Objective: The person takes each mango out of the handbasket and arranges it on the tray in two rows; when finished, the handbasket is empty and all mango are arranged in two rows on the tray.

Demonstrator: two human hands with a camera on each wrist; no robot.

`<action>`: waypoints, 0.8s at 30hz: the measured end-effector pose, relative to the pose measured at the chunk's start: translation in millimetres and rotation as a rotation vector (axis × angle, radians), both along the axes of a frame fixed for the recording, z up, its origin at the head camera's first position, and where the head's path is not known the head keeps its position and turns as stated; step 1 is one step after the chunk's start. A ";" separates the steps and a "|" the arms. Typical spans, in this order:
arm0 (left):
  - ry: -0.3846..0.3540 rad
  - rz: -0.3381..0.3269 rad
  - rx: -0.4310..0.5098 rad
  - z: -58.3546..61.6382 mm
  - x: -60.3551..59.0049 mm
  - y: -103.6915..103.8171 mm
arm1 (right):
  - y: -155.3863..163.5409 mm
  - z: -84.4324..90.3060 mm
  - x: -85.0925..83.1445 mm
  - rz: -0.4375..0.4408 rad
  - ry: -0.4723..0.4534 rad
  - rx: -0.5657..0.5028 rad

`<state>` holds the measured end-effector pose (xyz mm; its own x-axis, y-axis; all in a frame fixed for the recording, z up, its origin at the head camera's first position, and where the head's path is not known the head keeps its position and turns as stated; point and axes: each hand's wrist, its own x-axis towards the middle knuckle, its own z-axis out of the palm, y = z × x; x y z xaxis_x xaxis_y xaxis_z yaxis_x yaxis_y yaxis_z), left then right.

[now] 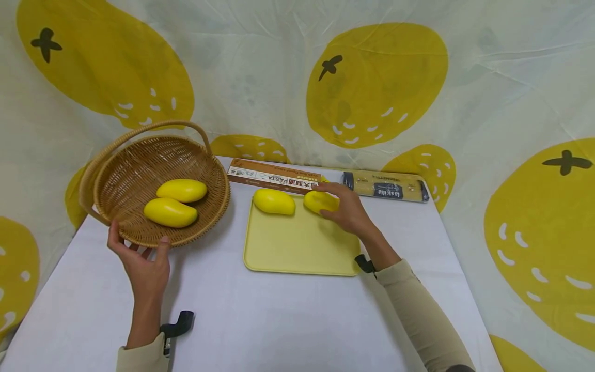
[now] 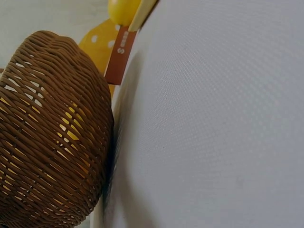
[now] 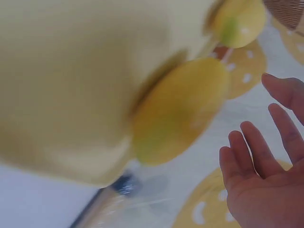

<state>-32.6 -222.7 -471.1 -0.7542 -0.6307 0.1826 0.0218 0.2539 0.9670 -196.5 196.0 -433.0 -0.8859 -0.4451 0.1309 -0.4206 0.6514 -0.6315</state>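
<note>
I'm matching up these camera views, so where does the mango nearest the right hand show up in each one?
Head: mango at the tray's far right, under the right hand.
Left wrist: not identifiable.
Right wrist: large, blurred, centre, off the open hand.
Shared landmark: the yellow tray.

The right hand (image 1: 346, 209) reaches over a smooth yellow mango (image 1: 319, 201) lying on its side at the tray's far edge; fingers spread, not clearly touching. The left hand (image 1: 141, 261) grips the near rim of a tilted wicker basket (image 1: 135, 170).
</note>
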 end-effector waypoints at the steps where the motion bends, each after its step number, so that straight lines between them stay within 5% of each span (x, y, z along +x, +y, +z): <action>1: -0.002 0.001 0.001 -0.2 0.0 -0.1 | -3.8 3.8 1.5 0.002 0.007 -0.008; 11: 0.004 0.002 0.003 -4.9 -2.6 -3.4 | -50.9 40.9 14.5 0.060 0.063 -0.146; 24: -0.014 0.005 0.008 -6.5 -2.4 -3.2 | -109.8 60.2 23.3 0.223 0.070 -0.318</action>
